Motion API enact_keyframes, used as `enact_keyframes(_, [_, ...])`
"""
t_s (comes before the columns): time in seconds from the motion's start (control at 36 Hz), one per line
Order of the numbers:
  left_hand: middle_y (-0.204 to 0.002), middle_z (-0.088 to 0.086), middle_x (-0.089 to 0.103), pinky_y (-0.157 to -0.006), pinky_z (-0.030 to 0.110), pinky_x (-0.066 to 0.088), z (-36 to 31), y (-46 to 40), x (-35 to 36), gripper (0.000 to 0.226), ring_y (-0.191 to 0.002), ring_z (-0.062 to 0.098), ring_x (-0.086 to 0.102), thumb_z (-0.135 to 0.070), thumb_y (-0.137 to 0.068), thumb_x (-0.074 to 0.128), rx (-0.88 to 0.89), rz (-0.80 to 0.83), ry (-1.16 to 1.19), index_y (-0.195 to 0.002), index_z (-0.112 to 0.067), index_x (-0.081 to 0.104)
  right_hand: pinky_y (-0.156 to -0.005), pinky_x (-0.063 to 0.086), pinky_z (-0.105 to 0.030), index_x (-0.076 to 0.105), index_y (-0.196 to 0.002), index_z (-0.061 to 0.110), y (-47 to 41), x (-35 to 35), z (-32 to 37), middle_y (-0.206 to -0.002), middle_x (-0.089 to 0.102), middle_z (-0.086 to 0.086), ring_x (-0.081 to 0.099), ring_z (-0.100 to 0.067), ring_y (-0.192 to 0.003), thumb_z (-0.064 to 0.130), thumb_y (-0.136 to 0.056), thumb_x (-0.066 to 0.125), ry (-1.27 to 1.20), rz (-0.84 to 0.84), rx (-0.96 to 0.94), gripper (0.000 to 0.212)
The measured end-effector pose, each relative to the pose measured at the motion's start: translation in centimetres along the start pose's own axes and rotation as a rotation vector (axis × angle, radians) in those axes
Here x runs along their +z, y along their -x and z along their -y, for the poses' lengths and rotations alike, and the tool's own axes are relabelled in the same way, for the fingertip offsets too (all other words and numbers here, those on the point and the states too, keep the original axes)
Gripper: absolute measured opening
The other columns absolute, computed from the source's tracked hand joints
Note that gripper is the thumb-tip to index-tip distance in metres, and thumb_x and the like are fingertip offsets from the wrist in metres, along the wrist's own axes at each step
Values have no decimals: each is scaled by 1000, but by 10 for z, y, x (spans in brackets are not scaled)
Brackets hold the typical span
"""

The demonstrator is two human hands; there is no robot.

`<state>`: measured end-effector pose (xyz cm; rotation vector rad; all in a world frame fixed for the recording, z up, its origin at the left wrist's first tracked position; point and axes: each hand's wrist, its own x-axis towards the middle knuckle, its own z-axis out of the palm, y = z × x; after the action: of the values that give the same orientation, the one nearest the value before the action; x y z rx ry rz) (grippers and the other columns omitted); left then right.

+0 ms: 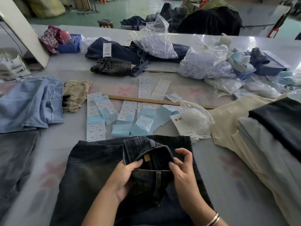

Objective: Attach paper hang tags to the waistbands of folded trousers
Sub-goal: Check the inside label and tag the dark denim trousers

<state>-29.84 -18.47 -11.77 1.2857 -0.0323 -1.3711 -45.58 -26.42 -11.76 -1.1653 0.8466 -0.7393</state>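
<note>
Both hands' grip (128, 172) holds trousers' waistband (147, 154) open.

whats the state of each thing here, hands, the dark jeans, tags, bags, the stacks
left hand: grips the waistband edge
right hand: holds the waistband's other side, fingers curled
dark jeans: flat on the table, waistband lifted and held open, no hang tag seen on it
hang tags: loose, spread on the table
wooden ruler: lying flat
clear bag: open, filled
folded trousers: stacked at right
</note>
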Motion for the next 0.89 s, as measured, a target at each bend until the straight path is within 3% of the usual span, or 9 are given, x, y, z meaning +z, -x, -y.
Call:
enact_keyframes(0.06, [-98, 25, 71, -59, 37, 57, 3, 3, 1, 27, -78, 36, 71, -17, -78, 68, -37, 17, 64, -102, -6, 74, -78, 53, -39, 54, -93, 32, -2, 3, -2, -89, 64, -6, 60, -33, -83, -8, -92, 44, 154, 3, -84, 41])
enact_keyframes(0.14, [-97, 24, 72, -57, 36, 57, 5, 7, -1, 23, -79, 37, 72, -20, -88, 63, -32, -32, 53, -103, -5, 74, -79, 45, -19, 65, -75, 34, -4, 7, -1, -88, 60, 8, 58, -11, -85, -18, -85, 41, 435, 53, -179, 58])
enact_keyframes(0.22, [-91, 21, 73, -60, 35, 56, 8, 8, 2, 20, -78, 35, 72, -21, -90, 64, 45, -119, -44, -99, -7, 74, -86, 42, -8, 71, -95, 35, -7, 11, 3, -104, 53, 22, 55, 3, -101, -15, -86, 40, 702, 134, -187, 60])
enact_keyframes(0.31, [-87, 14, 75, -74, 38, 57, 11, 7, 11, 20, -81, 30, 73, -25, -89, 66, 119, -195, -137, -94, -9, 76, -81, 50, -19, 62, -119, 24, -15, 10, 5, -107, 46, 24, 56, -4, -93, 0, -90, 43, 963, 145, -179, 43])
enact_keyframes(0.39, [-80, 9, 76, -71, 33, 56, 11, 8, 21, 20, -77, 24, 73, -28, -87, 67, 168, -249, -160, -85, -11, 77, -72, 51, -29, 59, -107, 27, -15, 16, 10, -103, 44, 21, 57, -7, -81, 32, -90, 53, 1118, 113, -201, 18])
enact_keyframes(0.44, [-78, 9, 75, -63, 30, 55, 10, 9, 25, 19, -74, 23, 73, -27, -87, 68, 183, -267, -154, -83, -11, 77, -67, 49, -26, 58, -97, 29, -14, 18, 10, -94, 45, 19, 55, -6, -74, 52, -85, 55, 1166, 113, -180, 25])
enact_keyframes(0.56, [-75, 3, 75, -52, 18, 51, 10, 9, 30, 16, -70, 14, 72, -27, -87, 68, 226, -294, -200, -85, -13, 76, -63, 48, -24, 62, -91, 28, -15, 20, 8, -90, 46, 17, 54, -6, -70, 58, -81, 57, 1155, 86, -174, 32])
enact_keyframes(0.67, [-72, 1, 75, -49, 14, 49, 10, 8, 30, 16, -66, 11, 71, -28, -86, 70, 231, -303, -224, -82, -13, 75, -69, 53, -32, 69, -91, 24, -16, 17, 2, -91, 51, 17, 57, -8, -75, 37, -89, 59, 1051, 96, -171, 17])
enact_keyframes(0.89, [-90, 14, 75, -65, 29, 56, 3, 9, 18, 26, -83, 27, 73, -29, -87, 65, 109, -170, -91, -91, -6, 77, -82, 50, -25, 74, -80, 9, -14, 6, 12, -87, 67, 1, 65, -11, -85, 8, -91, 59, 244, 171, 105, 19])
